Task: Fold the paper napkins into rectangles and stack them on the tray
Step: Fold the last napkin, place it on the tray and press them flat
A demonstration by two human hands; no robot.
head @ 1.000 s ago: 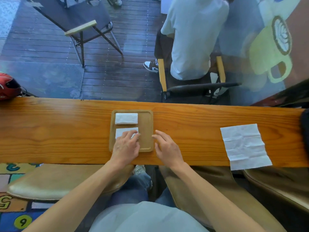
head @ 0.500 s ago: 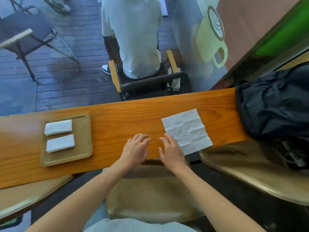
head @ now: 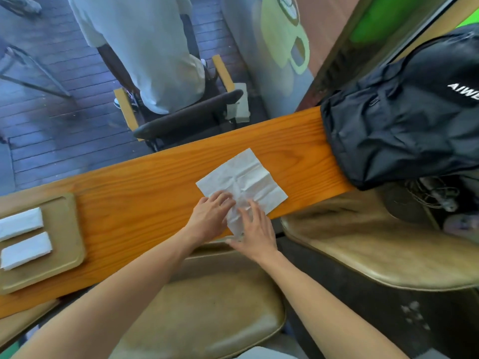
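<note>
At far left on the table [head: 145, 203], tray [head: 64, 229] holds two folded napkins [head: 26, 248], side by side, not stacked, now untouched. A second ago the left hand was pressing the nearer one on the tray; since then both hands have left it and view has swung right. Mid-table: left hand [head: 210, 216] lies on the near left corner of the unfolded napkin [head: 248, 177], fingers [head: 223, 199] spread flat, pressing, not pinching. Right hand [head: 255, 233] just beside it at the table's near edge, fingers loosely open on the sheet; the near corner is bunched and crumpled between the two hands. Half a second ago this sheet lay flat and barely touched; now it is gathered, so third napkin's handling has begun, probably dragging it closer or starting the first fold. Far right: black bag [head: 399, 125] on the table end, apart from the napkin. Judged: two done, one in hand; crumpled corner needs smoothing for a clean rectangle
</note>
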